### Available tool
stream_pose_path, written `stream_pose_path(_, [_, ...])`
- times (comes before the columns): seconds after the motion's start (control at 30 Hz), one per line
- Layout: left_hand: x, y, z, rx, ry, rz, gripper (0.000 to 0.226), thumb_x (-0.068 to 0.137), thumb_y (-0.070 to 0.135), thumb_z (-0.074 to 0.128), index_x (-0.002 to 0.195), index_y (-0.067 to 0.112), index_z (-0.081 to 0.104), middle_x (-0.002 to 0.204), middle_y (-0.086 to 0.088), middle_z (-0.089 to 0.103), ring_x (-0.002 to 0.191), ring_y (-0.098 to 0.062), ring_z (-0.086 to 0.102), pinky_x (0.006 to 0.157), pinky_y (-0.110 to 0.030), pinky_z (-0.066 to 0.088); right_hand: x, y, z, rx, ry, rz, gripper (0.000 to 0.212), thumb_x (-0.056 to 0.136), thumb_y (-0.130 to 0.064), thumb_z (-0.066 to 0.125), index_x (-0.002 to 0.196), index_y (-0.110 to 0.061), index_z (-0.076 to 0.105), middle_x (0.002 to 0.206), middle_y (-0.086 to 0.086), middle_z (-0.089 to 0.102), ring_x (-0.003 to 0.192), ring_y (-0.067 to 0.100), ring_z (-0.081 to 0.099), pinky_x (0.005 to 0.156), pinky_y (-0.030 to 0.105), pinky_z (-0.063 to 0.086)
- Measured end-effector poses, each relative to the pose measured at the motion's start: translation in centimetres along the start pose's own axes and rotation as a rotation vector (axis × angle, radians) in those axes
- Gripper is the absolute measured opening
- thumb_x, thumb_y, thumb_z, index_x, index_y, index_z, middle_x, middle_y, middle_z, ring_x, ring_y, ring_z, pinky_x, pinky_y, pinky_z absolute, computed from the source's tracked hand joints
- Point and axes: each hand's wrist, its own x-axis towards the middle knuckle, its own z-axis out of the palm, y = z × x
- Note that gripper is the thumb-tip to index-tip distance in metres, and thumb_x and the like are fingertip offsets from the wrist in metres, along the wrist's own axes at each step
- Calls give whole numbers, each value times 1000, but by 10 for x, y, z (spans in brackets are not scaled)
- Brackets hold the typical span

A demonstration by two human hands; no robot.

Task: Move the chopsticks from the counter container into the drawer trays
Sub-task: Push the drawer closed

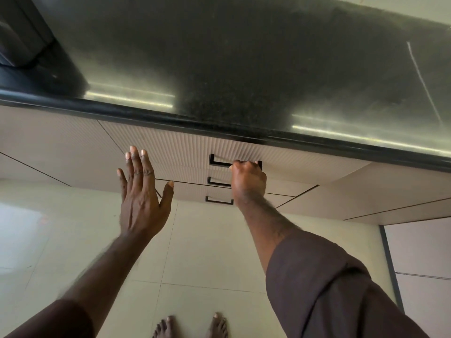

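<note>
Below the dark granite counter (244, 69) is a stack of three beige ribbed drawers, all closed. My right hand (247, 181) is curled around the black handle (219, 163) of the top drawer (170, 147). My left hand (141, 191) hovers flat with fingers spread, in front of the drawer's left side, holding nothing. No chopsticks, container or trays are in view.
Two more black handles sit below, on the second drawer (217, 182) and the third drawer (218, 201). A dark appliance (22, 35) stands on the counter at far left. Cream floor tiles (207, 252) and my bare feet (190, 325) are below.
</note>
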Motion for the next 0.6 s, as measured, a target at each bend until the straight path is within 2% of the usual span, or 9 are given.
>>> stream_pose_path(0.17, [15,4,2,18,10,25,78,97,41,38,153,4,-3,161,-15,-10,150,-28,-9,121,-53,0,11,2,0,31,28,-10,38,81,-20,78,115,-12,61,95,8,69,85,21,65,68,32,55])
stream_pose_path(0.4, [21,4,0,39,22,43,77,98,42,38,153,8,-4,162,-16,-8,150,-29,-8,121,-50,-2,19,3,-5,28,-10,-24,41,81,-17,77,117,-12,59,100,10,69,91,23,66,73,33,57])
stream_pose_path(0.6, [11,8,-6,44,17,68,78,98,40,39,153,8,-6,160,-10,-14,150,-28,-9,121,-48,-4,4,9,-5,97,130,-67,39,85,-21,71,121,-12,58,99,9,69,88,22,65,70,34,58])
